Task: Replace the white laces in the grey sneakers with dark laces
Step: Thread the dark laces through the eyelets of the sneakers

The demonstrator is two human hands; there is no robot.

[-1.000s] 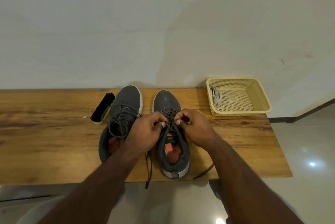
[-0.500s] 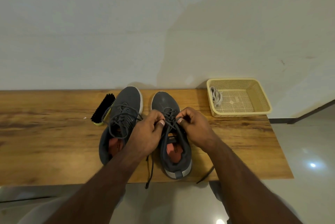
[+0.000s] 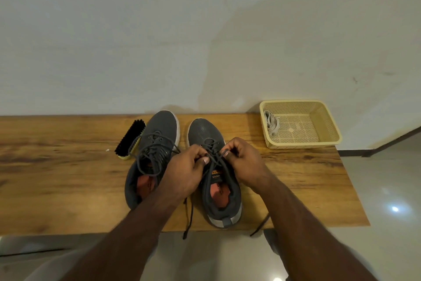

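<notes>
Two grey sneakers stand side by side on the wooden table (image 3: 57, 178), toes toward the wall. The left sneaker (image 3: 159, 130) carries a dark lace tied loosely. Over the right sneaker (image 3: 202, 131), my left hand (image 3: 184, 171) and my right hand (image 3: 243, 162) each pinch a strand of the dark lace (image 3: 216, 155) above the tongue. Two loose lace ends hang over the table's front edge, one end (image 3: 188, 219) left of the heel and the other end (image 3: 262, 223) right of it. The white laces (image 3: 272, 122) lie in the basket.
A yellow perforated basket (image 3: 319, 142) sits at the table's back right corner. A shoe brush (image 3: 129, 139) with black bristles lies just left of the left sneaker. A wall runs behind the table; tiled floor lies in front and to the right.
Both hands have stayed on the right sneaker's lace, shifting slightly toward me while working the strands. The sneakers, brush and basket have not moved.
</notes>
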